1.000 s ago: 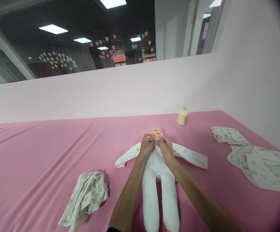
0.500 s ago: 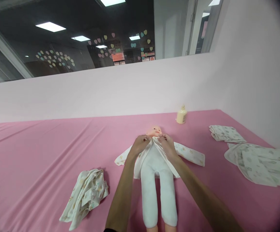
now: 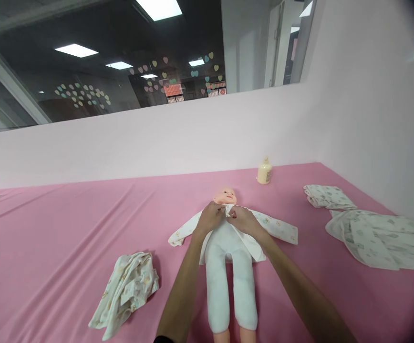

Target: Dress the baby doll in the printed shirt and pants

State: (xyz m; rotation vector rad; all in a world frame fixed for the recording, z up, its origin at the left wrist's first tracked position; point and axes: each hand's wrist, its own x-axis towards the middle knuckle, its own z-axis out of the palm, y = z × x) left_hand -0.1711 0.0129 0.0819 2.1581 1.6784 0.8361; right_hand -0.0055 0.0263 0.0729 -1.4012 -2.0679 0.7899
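Baby doll (image 3: 228, 247) lies face up at lower centre of the frame on the pink sheet (image 3: 67, 228), head toward the wall, white legs running down to the bottom edge. A printed baby top (image 3: 274, 226) is on it, sleeves spread flat to left and right, front panels open and lying over the belly.

Left hand (image 3: 210, 218): fingers pinched on the left front edge of the top, just below the doll's chin. Right hand (image 3: 243, 219): fingers likewise closed on the right front edge. Both hands meet at the neckline, fingertips nearly touching. Whether a snap or tie sits between them cannot be made out; too small.

Around it: a crumpled printed garment (image 3: 128, 290) lower left, apart from the doll. A cream bottle (image 3: 264, 172) stands upright near the wall, above and right of the head. Folded printed cloth (image 3: 326, 196) at right, and a larger spread cloth (image 3: 378, 238) just below it toward the right edge. Glass with heart stickers (image 3: 81, 93) in the upper left.

Risks, as judged:
- Front edges may be joined out of line, since the panels lie loose and flare unevenly over the hips.
- Pulling at the collar could drag the light doll up the sheet or turn its head.
- Thin fabric may slip from such a small pinch.
- Spread sleeves could bunch if the body shifts.
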